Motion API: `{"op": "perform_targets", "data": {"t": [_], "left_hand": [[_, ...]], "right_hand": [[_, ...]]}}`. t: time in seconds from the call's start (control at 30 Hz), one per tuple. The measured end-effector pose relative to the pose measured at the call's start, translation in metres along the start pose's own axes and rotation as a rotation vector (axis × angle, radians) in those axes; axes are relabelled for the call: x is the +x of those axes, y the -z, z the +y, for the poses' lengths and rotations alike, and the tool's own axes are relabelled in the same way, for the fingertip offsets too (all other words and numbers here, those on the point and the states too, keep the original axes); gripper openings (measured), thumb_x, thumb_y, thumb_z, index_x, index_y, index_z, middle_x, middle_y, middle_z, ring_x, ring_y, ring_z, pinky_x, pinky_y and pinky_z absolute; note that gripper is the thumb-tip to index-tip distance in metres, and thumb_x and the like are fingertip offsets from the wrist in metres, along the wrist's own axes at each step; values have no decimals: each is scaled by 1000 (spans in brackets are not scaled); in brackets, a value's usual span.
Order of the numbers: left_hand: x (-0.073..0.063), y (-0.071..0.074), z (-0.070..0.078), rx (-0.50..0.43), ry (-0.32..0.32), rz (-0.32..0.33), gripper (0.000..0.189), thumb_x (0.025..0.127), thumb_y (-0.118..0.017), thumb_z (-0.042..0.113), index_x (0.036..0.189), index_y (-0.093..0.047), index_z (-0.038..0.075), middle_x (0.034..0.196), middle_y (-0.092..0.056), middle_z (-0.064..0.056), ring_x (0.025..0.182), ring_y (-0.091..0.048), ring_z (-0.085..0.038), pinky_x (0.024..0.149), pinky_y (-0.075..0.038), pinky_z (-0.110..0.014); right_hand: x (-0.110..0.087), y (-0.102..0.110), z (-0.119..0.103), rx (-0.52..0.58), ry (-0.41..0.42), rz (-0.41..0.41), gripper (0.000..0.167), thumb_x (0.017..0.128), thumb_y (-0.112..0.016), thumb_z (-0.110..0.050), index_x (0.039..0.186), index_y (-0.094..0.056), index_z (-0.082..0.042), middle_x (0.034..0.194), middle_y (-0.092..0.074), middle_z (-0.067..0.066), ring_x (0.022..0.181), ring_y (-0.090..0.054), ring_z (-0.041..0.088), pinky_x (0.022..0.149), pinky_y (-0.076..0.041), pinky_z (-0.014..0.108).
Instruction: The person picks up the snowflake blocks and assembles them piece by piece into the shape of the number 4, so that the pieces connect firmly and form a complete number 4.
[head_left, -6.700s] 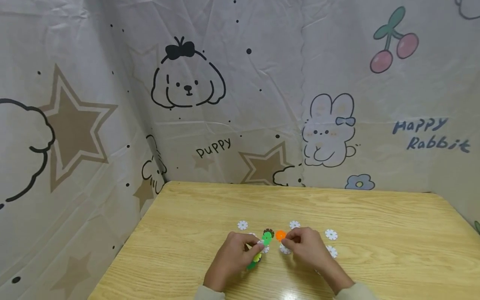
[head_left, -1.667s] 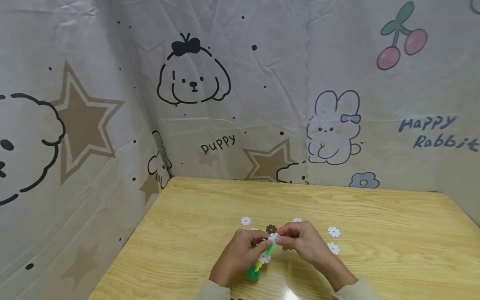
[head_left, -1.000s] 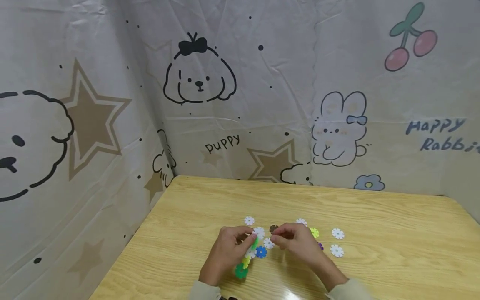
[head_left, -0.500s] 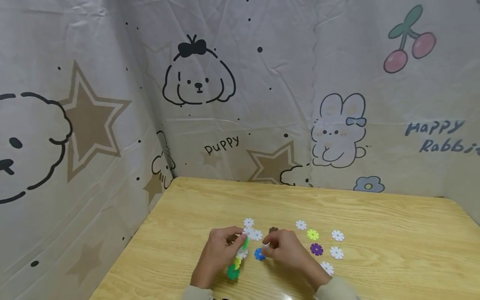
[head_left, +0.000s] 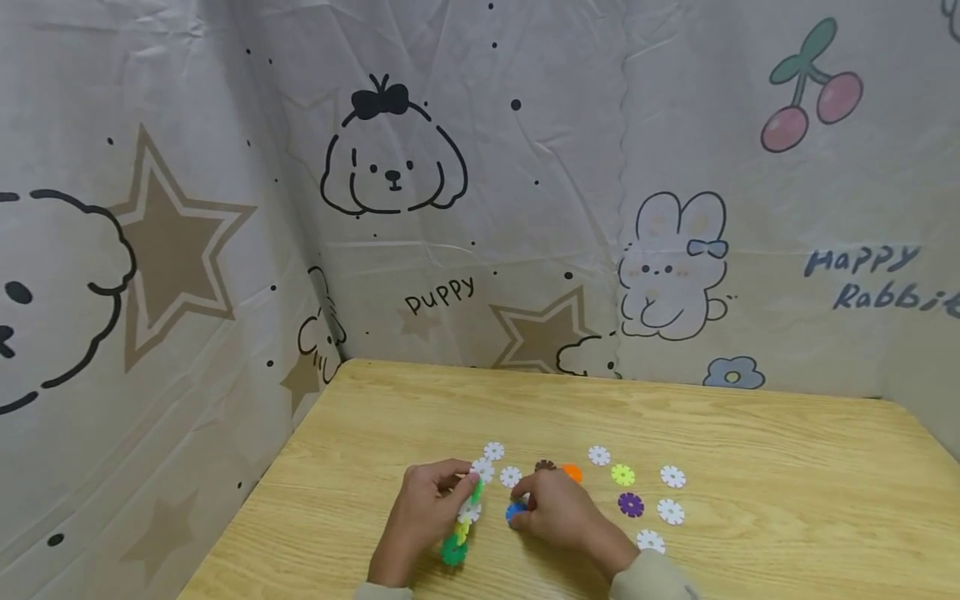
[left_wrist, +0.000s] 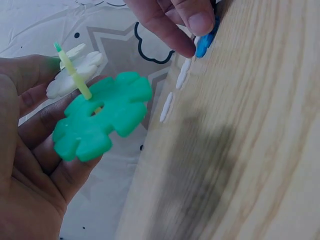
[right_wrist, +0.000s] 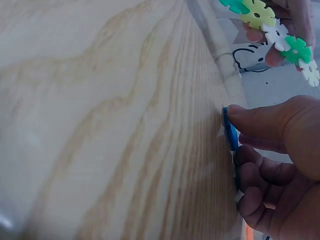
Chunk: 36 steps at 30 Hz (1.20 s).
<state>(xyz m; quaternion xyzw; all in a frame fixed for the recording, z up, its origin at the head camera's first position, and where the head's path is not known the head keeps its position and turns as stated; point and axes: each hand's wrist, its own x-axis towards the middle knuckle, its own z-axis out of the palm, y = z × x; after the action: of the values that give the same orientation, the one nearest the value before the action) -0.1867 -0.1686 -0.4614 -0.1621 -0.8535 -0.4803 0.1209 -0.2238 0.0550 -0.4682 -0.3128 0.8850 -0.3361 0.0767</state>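
Pinching a blue snowflake disc [head_left: 515,510] at the tabletop, right hand [head_left: 558,518] sits palm-down with thumb and fingers curled onto the disc's edge; right wrist view shows the disc tipped up on edge against the wooden table [head_left: 787,467], thumb tip on its top rim. Left hand [head_left: 422,521] lies just beside it, fingers wrapped round a chain of interlocked discs [head_left: 463,518] — green at the near end, then yellow, white, green, white at the far tip. Chain is held tilted above the table, not resting on it; left wrist view shows the green end disc [left_wrist: 102,116] slotted onto a thin yellow-green one, backed by the fingers. Both hands are close together, a narrow gap between chain and blue disc. Loose pieces ahead of the hands: white discs [head_left: 493,451] just beyond the chain tip, a brown disc [head_left: 545,465] and an orange disc [head_left: 572,472] touching-close to the right knuckles. Right of the right hand: a yellow-green disc [head_left: 622,475], a purple disc [head_left: 631,504], more white ones further right. Open wood lies behind the pieces up to the printed curtain [head_left: 525,208], and wide to the right. Left table edge is near the left hand; less room there.
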Motion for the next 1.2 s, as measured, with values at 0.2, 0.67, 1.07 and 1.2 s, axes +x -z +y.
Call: {"op": "perform_targets", "data": {"t": [0.2, 0.67, 1.07, 1.2], "left_hand": [[-2, -1, 1, -8, -3, 6, 19, 98, -66, 19, 101, -76, 3, 89, -75, -2, 75, -69, -9, 67, -56, -27], [-3, -11, 1, -51, -21, -22, 20, 99, -65, 18, 102, -76, 2, 92, -75, -5, 77, -70, -10, 68, -56, -27], [4, -20, 10, -101, -26, -73, 20, 98, -66, 16, 101, -74, -2, 94, -75, -7, 81, -71, -12, 72, -56, -26], [7, -23, 13, -110, -21, -96, 22, 98, -67, 19, 103, -74, -2, 96, -75, -8, 81, -71, -13, 71, -56, -26]], "right_hand": [[-1, -1, -3, -51, 1, 12, 18, 79, -84, -15, 92, -76, -5, 72, -62, -6, 63, -52, 5, 56, -46, 25], [-11, 3, -4, -4, -48, 36, 22, 76, -87, -15, 77, -65, -15, 72, -58, -9, 65, -53, 7, 58, -47, 28], [-22, 23, 4, 162, -10, 19, 19, 87, -77, -12, 70, -68, -12, 63, -57, -10, 58, -48, 6, 51, -42, 24], [-26, 36, 5, 234, -30, 45, 22, 92, -73, -15, 71, -68, -10, 64, -57, -7, 57, -46, 5, 50, -39, 22]]}}
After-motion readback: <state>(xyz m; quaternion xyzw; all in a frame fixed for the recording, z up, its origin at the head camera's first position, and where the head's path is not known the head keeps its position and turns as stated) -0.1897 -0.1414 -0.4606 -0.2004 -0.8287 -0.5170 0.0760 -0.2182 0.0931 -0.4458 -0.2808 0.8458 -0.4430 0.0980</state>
